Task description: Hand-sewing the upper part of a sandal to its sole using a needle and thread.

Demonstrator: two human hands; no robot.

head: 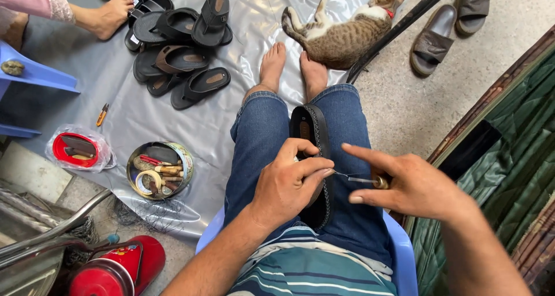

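A seated person's left hand (292,180) pins a black sandal sole (312,157) between the thighs to steady it, while the right hand (404,183) grips an awl (370,181) at its edge – a tin of tools (160,170) sits on the sheet's near edge.

Left hand (289,183) gripping black sandal sole (311,135), right hand (404,183) pulling needle (361,180)
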